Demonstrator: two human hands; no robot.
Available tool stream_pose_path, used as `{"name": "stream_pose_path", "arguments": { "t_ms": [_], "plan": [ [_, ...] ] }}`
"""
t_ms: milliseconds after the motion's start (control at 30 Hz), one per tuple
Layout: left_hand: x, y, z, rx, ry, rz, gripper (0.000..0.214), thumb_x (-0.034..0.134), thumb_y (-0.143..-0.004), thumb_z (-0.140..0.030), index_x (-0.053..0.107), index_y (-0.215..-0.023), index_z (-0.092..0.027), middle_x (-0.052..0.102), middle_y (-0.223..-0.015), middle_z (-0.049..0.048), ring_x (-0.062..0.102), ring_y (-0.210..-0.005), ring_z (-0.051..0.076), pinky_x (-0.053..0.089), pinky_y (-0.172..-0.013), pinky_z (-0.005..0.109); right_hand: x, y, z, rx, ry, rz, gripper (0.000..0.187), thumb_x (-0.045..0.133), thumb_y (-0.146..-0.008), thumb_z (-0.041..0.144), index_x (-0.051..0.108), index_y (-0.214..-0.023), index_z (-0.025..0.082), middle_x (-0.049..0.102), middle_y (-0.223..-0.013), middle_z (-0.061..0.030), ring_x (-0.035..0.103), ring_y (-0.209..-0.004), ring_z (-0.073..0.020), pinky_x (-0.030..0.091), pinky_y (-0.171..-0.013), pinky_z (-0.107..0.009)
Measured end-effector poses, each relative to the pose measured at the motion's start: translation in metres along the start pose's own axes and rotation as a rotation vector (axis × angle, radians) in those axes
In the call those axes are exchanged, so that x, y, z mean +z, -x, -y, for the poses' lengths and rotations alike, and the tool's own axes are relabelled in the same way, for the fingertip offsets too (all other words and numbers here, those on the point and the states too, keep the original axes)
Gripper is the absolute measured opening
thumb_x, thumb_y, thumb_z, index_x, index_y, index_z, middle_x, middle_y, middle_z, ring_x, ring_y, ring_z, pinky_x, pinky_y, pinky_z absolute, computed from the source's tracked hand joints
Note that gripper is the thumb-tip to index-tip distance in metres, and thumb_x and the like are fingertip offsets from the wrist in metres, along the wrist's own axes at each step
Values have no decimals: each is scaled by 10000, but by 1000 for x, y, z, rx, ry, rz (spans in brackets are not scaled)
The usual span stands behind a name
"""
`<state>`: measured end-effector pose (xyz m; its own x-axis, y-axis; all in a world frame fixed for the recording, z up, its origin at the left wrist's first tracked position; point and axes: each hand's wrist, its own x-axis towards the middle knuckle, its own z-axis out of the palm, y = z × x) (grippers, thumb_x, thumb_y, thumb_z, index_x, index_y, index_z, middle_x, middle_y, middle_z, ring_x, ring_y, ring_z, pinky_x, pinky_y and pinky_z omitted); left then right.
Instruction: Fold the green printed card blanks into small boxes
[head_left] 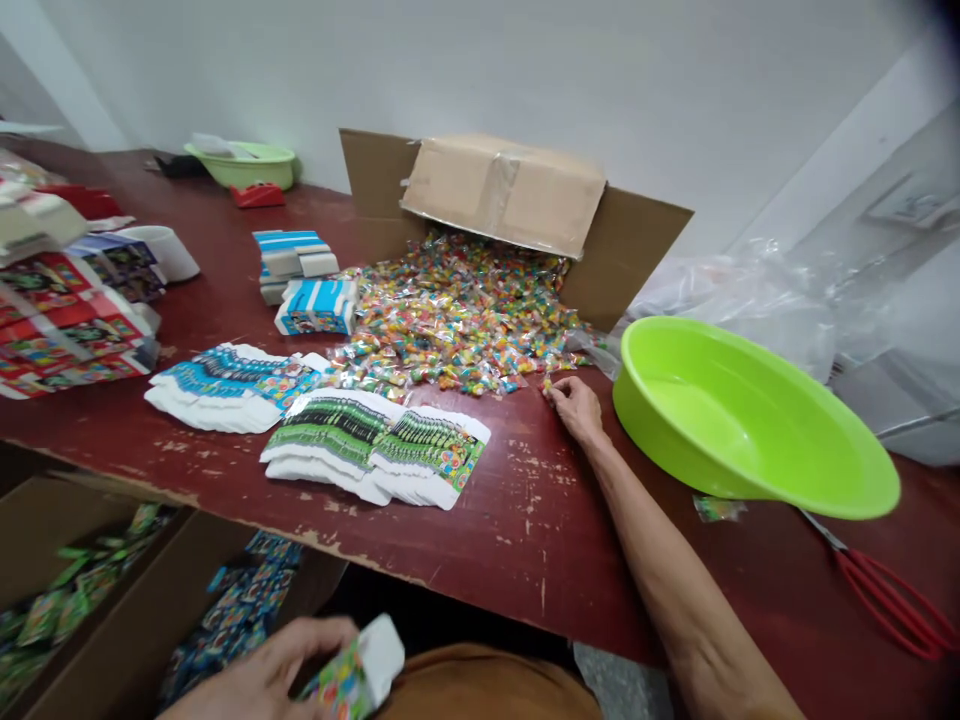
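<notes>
My left hand (262, 665) is closed around a small printed carton (349, 680) with its white end flap raised, low in the view near my lap. Out on the table, my right hand (576, 405) pinches a small candy packet (547, 385) at the near right edge of a big heap of clear-wrapped colourful candy packets (457, 310). Fanned rows of flat green cartons (375, 445) lie between the heap and the table's front edge. Beside them, to the left, is a fan of flat blue cartons (232, 380).
A tipped cardboard box (502, 190) stands behind the heap. At right are a green basin (750, 420) and red-handled scissors (892, 600). Bundled cartons (60, 320) are stacked at far left. Below the table edge, open boxes hold green packs (67, 590) and blue packs (232, 610).
</notes>
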<state>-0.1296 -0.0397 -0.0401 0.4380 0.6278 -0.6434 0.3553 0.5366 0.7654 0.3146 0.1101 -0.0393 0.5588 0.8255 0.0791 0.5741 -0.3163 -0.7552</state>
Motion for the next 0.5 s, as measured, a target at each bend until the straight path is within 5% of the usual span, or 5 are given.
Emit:
{"name": "stream_pose_path", "arguments": {
  "t_ms": [133, 300, 500],
  "plan": [
    [26, -6, -32, 117, 218, -36, 495, 719, -765, -491, 542, -1161, -253, 703, -970, 51, 654, -765, 204, 485, -681, 287, -2, 60, 29, -87, -199, 164, 239, 578, -808, 382, 636, -915, 175, 678, -798, -35, 604, -701, -166, 484, -679, -279],
    [54, -22, -64, 305, 246, -11, 390, 611, -838, -292, 450, -1189, -235, 634, -821, -18, 568, -630, 118, 457, -626, 237, -3, 146, 82, -389, -553, 726, 159, 530, -873, 242, 620, -996, 199, 630, -823, -2, 566, -699, -122, 456, -654, -247],
    [69, -25, -75, 398, 131, -3, 416, 587, -793, -229, 439, -1182, -220, 597, -785, -22, 542, -607, 124, 448, -553, 228, 5, 177, 103, -643, -426, 832, 133, 545, -902, 155, 618, -992, 220, 641, -904, -19, 588, -843, -153, 477, -779, -300]
  ]
}}
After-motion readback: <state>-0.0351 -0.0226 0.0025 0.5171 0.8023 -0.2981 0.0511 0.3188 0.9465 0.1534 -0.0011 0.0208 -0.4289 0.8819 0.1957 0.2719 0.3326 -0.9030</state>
